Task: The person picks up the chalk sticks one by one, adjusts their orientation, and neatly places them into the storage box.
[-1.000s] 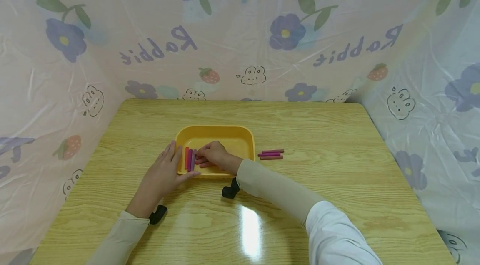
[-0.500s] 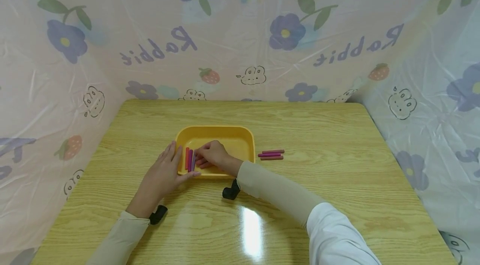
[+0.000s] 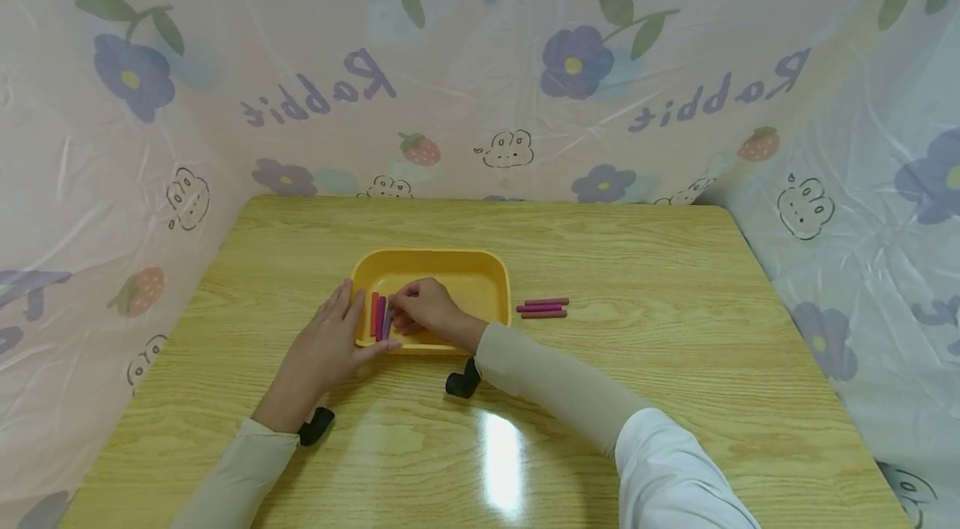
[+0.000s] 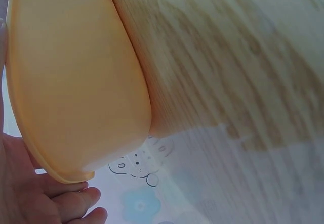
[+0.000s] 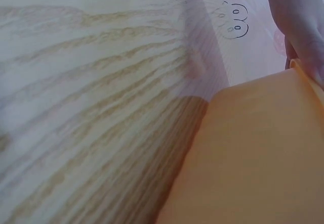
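Right hand (image 3: 429, 306) hides its grip beside the lilac stick (image 3: 386, 324) — whether holding, can't tell; left hand (image 3: 327, 346) spreads wide on yellow tray (image 3: 431, 262).

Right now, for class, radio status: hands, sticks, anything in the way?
Left hand touching yellow tray, left end; right hand inside, grip unclear. At least three sticks in tray, three more on table. Nothing visibly blocking.

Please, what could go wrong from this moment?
The right hand is so close to the red and purple sticks that it might knock their row crooked.
The left hand touches the yellow tray at its rim; a push could shift that row too.
The three sticks outside might roll if bumped.
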### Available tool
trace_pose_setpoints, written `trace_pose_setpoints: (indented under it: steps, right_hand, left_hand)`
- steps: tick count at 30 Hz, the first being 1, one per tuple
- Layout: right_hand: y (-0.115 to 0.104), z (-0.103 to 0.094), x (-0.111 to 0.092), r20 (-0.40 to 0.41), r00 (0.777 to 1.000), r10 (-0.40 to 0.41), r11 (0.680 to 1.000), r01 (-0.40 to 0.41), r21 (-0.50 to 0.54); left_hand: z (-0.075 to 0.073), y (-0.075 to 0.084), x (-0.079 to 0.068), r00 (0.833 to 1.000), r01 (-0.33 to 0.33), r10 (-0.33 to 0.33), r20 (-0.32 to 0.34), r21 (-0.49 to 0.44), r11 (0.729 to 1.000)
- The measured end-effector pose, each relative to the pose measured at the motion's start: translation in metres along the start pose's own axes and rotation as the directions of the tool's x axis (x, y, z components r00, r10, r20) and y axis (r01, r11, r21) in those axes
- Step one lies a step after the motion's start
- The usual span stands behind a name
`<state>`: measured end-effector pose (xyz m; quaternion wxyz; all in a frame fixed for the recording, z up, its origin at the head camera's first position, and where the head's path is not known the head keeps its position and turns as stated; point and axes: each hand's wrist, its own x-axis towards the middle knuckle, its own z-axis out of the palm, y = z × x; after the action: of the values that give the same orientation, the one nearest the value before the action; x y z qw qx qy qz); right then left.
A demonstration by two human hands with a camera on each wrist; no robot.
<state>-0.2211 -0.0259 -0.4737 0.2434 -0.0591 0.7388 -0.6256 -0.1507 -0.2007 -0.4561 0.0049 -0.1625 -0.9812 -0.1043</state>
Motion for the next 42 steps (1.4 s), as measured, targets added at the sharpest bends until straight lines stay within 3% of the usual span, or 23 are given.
trace_pose_setpoints:
  steps: [7, 15, 21, 27, 33, 37, 42]
  right_hand:
    - [0.002, -0.002, 0.004, -0.03, 0.999, -0.01, 1.0, 0.011, 0.021]
    - [-0.003, -0.006, 0.004, -0.033, 0.999, -0.043, 0.99, 0.047, 0.133]
    - [-0.016, -0.02, -0.009, 0.006, 0.992, -0.128, 0.986, 0.126, 0.105]
    - [-0.028, -0.052, -0.031, 0.064, 0.971, -0.232, 0.973, 0.231, 0.028]
    - [-0.036, -0.097, -0.058, 0.0, 0.954, -0.3, 0.952, 0.3, -0.064]
    - [-0.035, -0.127, -0.071, -0.058, 0.954, -0.294, 0.953, 0.288, -0.097]
    - [-0.027, -0.16, -0.082, -0.127, 0.968, -0.216, 0.974, 0.204, -0.098]
  left_hand:
    - [0.0, 0.0, 0.001, 1.0, -0.012, 0.012, 0.0, 0.003, 1.0]
    - [0.002, -0.001, 0.0, 1.0, -0.005, 0.005, -0.015, -0.007, 1.0]
    - [0.004, -0.002, 0.0, 1.0, 0.004, -0.005, -0.017, -0.024, 1.0]
    - [0.003, -0.001, 0.0, 1.0, 0.006, -0.007, -0.003, -0.027, 1.0]
    - [0.002, -0.001, 0.0, 1.0, -0.01, 0.01, -0.007, -0.018, 1.0]
    - [0.002, -0.002, -0.001, 1.0, -0.013, 0.013, -0.012, -0.015, 1.0]
    - [0.001, -0.002, -0.002, 1.0, -0.016, 0.015, -0.002, -0.017, 1.0]
